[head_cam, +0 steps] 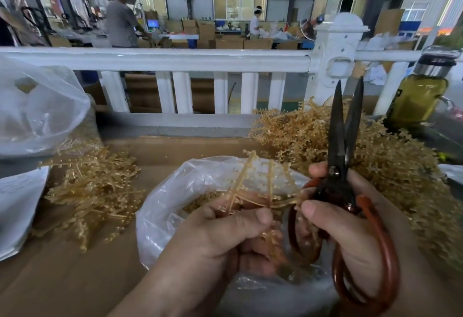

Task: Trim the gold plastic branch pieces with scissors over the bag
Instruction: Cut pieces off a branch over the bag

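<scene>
Nearest the camera, low centre: left hand (220,236), fingers and thumb curled tight around a gold plastic branch piece (241,181), gripping its lower stems. Thin stems with tiny beaded tips fanning upward out of the fist, 1 flat stem running right toward the scissors.

Just to the right: right hand (350,229), closed around a pair of scissors (335,141), fingers threaded through the big red-brown handle loops, thumb tip close beside the end of that flat stem. Dark blades pointing straight up, tips slightly apart in a narrow V, well clear of the branch tips. Contact between stem and handles impossible to tell.

Directly under both hands: a clear plastic bag (172,206), mouth open and crumpled, small gold offcuts visible inside. Bag resting on a brown cardboard surface (62,281).

A little farther, on the left: a loose heap of gold pieces (95,186) on the cardboard, beside a white sheet (20,206). On the right: a much larger gold pile (390,161) behind the scissors.

Beyond, far left: a large translucent bag (37,111), standing upright. Far right: a glass bottle (421,98) of yellow-green liquid with a dark cap.

Behind everything: a white railing (175,59) with 1 capped post (338,46). In the distance, blurred: a workshop with stacked cardboard boxes (205,31) and 2 people (120,26) at tables.
</scene>
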A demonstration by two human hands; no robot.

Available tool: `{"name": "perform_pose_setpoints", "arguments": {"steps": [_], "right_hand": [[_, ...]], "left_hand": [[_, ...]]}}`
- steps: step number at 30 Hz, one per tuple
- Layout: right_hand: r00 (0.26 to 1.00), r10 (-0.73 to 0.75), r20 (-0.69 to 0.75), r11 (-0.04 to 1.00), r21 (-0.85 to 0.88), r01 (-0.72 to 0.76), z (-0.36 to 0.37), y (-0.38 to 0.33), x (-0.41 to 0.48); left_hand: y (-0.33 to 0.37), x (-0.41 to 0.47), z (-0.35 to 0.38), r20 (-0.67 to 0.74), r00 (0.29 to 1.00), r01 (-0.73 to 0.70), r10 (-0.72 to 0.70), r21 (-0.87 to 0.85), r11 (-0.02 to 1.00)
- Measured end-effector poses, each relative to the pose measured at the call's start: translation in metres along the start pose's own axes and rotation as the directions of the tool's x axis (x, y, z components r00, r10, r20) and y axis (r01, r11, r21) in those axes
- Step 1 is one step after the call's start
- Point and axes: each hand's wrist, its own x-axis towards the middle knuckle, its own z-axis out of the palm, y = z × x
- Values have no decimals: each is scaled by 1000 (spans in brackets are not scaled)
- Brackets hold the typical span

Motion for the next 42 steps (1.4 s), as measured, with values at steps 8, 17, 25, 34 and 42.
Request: {"name": "perform_pose_setpoints", "arguments": {"steps": [8, 17, 25, 34, 42], "right_hand": [[1000, -25, -1, 997, 67, 25, -1, 0, 5], [993, -90, 80, 994, 66, 85, 0, 7, -1], [983, -164, 78, 986, -12, 165, 1, 4, -2], [994, -81, 67, 981, -169, 91, -6, 10, 1], [990, -99, 105, 974, -192, 118, -4, 4, -3]], "left_hand": [[6, -6, -12, 277, 958, 99, -73, -83, 992], [-9, -2, -1, -59, 997, 56, -56, 7, 998], [-9, 0, -2, -17, 999, 42, -44, -96, 995], [-11, 0, -2, 45, 999, -17, 18, -28, 999], [-17, 7, -3, -3, 990, -141, 141, -51, 989]]}}
